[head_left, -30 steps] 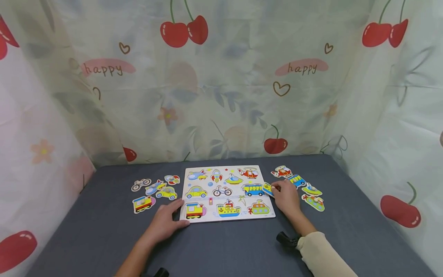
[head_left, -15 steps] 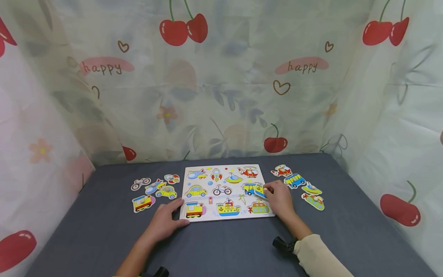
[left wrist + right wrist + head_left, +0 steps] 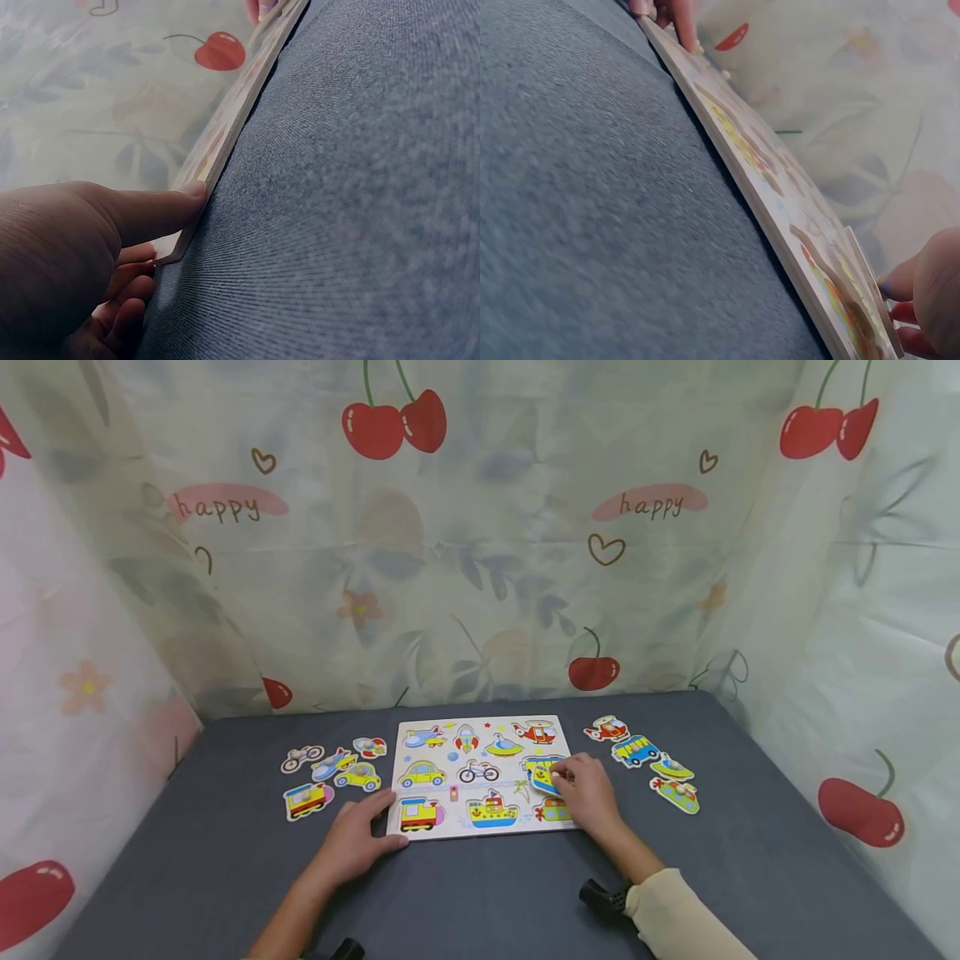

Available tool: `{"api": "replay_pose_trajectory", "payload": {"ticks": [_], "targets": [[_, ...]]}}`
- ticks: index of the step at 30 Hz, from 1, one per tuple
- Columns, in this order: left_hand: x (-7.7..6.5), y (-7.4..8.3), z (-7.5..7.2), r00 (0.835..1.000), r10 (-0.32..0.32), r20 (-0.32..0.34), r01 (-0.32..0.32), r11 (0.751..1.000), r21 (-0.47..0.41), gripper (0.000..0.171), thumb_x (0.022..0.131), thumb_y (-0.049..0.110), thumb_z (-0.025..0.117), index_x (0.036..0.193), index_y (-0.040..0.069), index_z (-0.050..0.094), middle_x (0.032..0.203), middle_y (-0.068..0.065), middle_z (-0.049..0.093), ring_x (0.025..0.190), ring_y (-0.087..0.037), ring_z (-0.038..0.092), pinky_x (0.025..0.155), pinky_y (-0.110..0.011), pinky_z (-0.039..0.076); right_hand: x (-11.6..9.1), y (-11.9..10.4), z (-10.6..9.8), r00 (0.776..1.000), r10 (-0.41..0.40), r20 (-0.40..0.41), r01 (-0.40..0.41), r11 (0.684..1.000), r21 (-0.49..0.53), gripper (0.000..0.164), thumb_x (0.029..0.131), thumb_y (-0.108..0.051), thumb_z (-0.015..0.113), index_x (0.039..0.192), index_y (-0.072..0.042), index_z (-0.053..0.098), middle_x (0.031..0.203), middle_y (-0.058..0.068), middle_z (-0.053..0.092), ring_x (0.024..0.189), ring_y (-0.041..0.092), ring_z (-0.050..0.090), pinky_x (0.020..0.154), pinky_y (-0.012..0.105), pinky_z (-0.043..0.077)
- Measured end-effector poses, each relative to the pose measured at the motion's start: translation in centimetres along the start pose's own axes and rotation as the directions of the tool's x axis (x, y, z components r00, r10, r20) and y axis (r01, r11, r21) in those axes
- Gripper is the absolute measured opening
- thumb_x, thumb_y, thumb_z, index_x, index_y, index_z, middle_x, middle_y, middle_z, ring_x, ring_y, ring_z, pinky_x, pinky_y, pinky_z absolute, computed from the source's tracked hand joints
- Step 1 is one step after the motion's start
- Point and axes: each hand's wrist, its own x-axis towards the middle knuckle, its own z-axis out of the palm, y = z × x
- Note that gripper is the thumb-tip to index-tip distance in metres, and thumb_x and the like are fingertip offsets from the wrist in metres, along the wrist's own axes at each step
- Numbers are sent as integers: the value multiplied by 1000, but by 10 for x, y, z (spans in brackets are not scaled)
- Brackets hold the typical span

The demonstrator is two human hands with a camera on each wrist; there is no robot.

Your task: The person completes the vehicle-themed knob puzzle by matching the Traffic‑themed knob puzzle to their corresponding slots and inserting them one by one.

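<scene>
My left hand [image 3: 358,843] lies flat, fingers relaxed, pressing the puzzle board [image 3: 480,777] at its near-left corner. Right of that, my right hand [image 3: 588,793] pinches a blue-and-yellow puzzle piece [image 3: 543,777] over the board's right side. The curtain [image 3: 480,527] behind reads "happy" twice.

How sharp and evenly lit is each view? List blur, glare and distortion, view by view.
Head view: soft, even light, no glare, wide-angle bending at the curtain edges, puzzle board small but legible. Left wrist view: left hand close, large and dim, cloth weave crisp. Right wrist view: near cloth smeared, board edge sharper, right hand blurred at the corner.
</scene>
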Motion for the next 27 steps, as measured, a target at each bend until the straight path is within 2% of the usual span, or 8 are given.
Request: {"api": "replay_pose_trajectory", "payload": {"ticks": [11,27], "targets": [[0,1,0,1000,-1,6,0,1000,17,69,77,29,82,136,4,56,140,-11,53,113,-30,48,92,-46,40,-7,-17,8,998,-49,49,49,999,1,11,88,-11,71,98,-9,76,102,6,63,94,23,51,80,39,42],[1,1,-2,999,-24,25,24,999,23,69,78,31,82,138,7,55,142,-9,52,116,-29,47,93,-45,41,-13,-33,24,982,-180,48,179,983,36,9,85,-7,72,93,-10,76,89,0,61,85,20,51,75,38,41]]}}
